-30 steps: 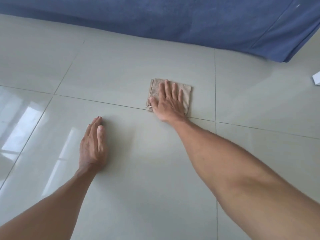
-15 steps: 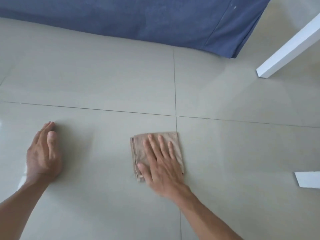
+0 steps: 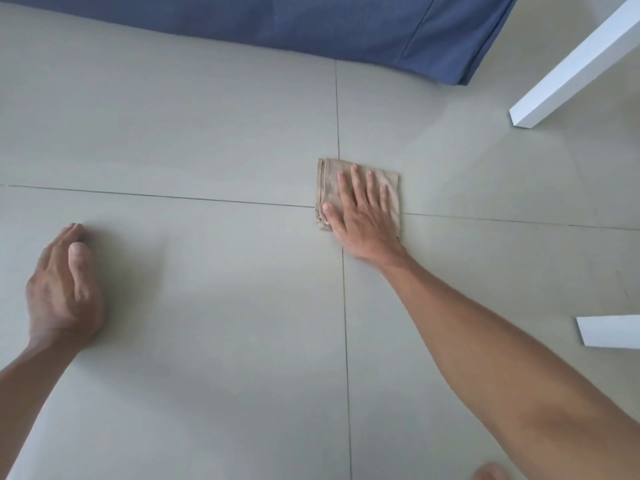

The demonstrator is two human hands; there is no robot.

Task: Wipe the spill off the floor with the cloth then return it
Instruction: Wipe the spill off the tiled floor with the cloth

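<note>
Right hand [image 3: 363,216] is pressing flat on the folded tan cloth [image 3: 327,181], fingers spread wide, palm down; pinning it rather than gripping it. Cloth is lying on the floor [image 3: 207,140] right where four tiles meet, covering the crossing of the grout lines.

Left hand [image 3: 64,289] is resting flat on the near-left tile, fingers together, holding nothing, seemingly bracing the body.

No puddle or wet streak is showing on the tiles around the cloth; glare and softness are making it hard to tell. Judging from this, wiping is under way, possibly late, but not confirmed done. Returning the cloth is not yet begun; where it belongs is not showing.

Blue fabric [image 3: 311,22] is lying at the far edge; a white leg [image 3: 568,67] is standing far right.
</note>
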